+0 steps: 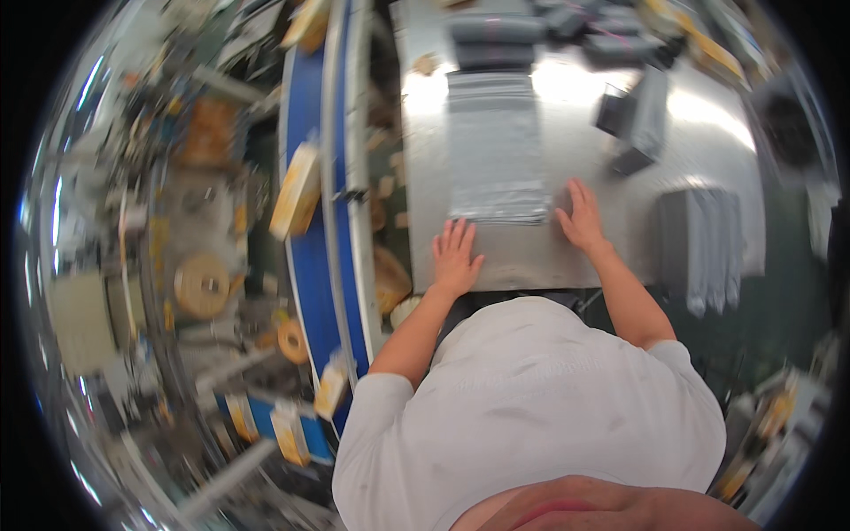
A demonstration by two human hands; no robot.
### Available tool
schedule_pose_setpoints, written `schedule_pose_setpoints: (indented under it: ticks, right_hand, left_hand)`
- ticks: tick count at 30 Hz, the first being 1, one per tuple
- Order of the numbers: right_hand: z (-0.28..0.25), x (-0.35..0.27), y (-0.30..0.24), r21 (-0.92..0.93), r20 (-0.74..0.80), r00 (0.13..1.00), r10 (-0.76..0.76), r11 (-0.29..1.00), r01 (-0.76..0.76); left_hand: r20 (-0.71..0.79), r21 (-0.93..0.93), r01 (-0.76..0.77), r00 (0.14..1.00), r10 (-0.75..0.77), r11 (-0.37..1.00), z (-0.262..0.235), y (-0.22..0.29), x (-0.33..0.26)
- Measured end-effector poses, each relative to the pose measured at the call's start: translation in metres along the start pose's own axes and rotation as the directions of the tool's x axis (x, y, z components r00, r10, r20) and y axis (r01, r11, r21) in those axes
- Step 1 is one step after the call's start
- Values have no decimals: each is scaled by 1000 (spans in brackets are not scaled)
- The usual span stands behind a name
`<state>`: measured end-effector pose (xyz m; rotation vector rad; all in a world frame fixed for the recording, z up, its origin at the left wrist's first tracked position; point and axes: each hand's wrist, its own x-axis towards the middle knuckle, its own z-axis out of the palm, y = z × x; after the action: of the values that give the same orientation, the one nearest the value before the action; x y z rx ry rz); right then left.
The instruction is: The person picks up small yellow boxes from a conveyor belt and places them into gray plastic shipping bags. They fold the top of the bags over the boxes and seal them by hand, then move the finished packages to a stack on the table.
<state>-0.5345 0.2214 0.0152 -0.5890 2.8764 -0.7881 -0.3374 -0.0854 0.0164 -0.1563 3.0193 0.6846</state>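
A flat stack of grey plastic bags (496,146) lies on the metal table (513,257) before me. My left hand (455,257) rests at the stack's near left corner, fingers stretched out and spread, fingertips at its edge. To the right of the stack, my right hand (582,217) is also open, its fingers extended beside the near right corner. Whether the right fingertips touch the bags, I cannot tell. Neither hand holds anything. Beyond the stack lie dark grey folded bundles (496,44).
Left of the table runs a blue conveyor belt (303,97) carrying yellow-and-white packages (297,193). More grey bags (699,243) hang over the table's right edge. A grey bundle (645,119) stands at the right. Tape-like rolls (202,285) sit among machinery at far left.
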Motion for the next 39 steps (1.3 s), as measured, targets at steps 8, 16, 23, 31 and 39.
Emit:
schedule_pose_setpoints:
  ticks: [8, 16, 23, 31, 39]
  right_hand:
    - [80, 14, -93, -387, 225, 936, -270, 857, 340]
    - [79, 24, -93, -500, 291, 940, -177, 810, 307]
    - [66, -5, -103, -285, 67, 976, -208, 933, 219]
    - [31, -68, -106, -125, -8, 990, -142, 982, 140]
    - [22, -60, -139, 498, 21, 998, -59, 866, 41]
  left_hand:
    - [-409, -57, 450, 804, -432, 891, -31, -147, -133]
    - [-65, 160, 979, 135, -989, 123, -104, -299, -280]
    - [-76, 335, 877, 389, -918, 345, -91, -376, -242]
    - [-277, 263, 727, 686, -672, 634, -168, -379, -111]
    - [-249, -789, 54, 882, -399, 612, -208, -187, 23]
